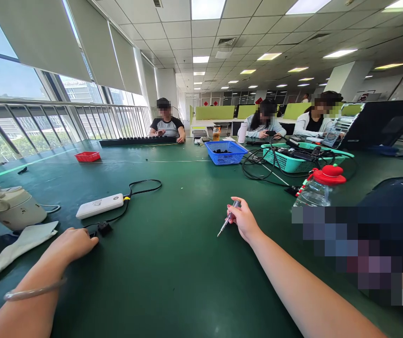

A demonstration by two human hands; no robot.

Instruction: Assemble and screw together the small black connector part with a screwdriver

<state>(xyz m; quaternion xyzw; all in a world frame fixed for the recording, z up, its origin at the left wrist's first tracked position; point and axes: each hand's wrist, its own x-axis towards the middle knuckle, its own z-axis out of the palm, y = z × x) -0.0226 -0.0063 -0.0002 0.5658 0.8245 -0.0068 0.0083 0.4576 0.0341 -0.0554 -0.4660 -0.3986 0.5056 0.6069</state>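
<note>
Wide and green, the surface [173, 277] reached well beyond the white device [100, 206], with people [166, 126] seated along its far side. Just nearer than the device, the left hand [68, 246] lay knuckles up, fingers curled beside a black plug [104, 228]; whether they pinched the cord [146, 180] or merely rested there, I could not tell. Well to the right of the device, the right hand [245, 219] pinched a slim tool [225, 223], tip slanting down and leftward. Such a pen-like hold probably left the tip visible and easy to steer. Slack cord looped beyond the device's right end, perhaps giving the plug some play. Left of the device, a pot [20, 209] and a cloth [25, 245] seemed set aside to spare working room. Beyond the device and to its right, the blue basket [227, 157] and teal basket [289, 164] probably gathered small parts and wires. Between device and tool, a broad stretch of green gave sideways room; the left edge ran near the railing [117, 115], beyond the device, while the near edge did not show.
</note>
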